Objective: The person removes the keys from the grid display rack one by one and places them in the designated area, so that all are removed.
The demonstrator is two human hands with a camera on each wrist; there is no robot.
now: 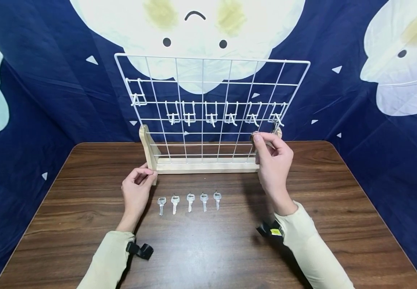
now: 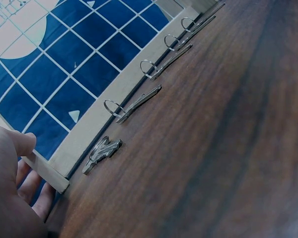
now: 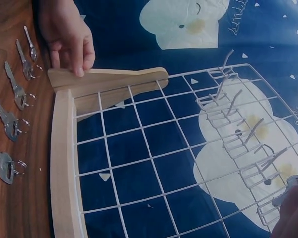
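My left hand [image 1: 137, 188] pinches the wooden end foot [image 2: 52, 173] of a white wire grid rack [image 1: 202, 132], thumb on the near side and fingers behind. On the other side, my right hand [image 1: 276, 162] is raised in front of the grid's lower right part. Its thumb and fingertips pinch a small metal key [image 3: 287, 191], mostly covered by the fingers. Just above that hand, white hooks [image 1: 253, 117] line the grid in a row. Silver keys [image 1: 190, 197] with split rings lie in a row on the table before the rack.
A single hook [image 1: 137, 98] hangs higher at the grid's left side. The rack's wooden base bar [image 1: 208, 166] stands toward the back of the brown wood table [image 1: 201, 249]. Dark blue cloth [image 1: 85, 96] with white cloud shapes encloses the back and sides.
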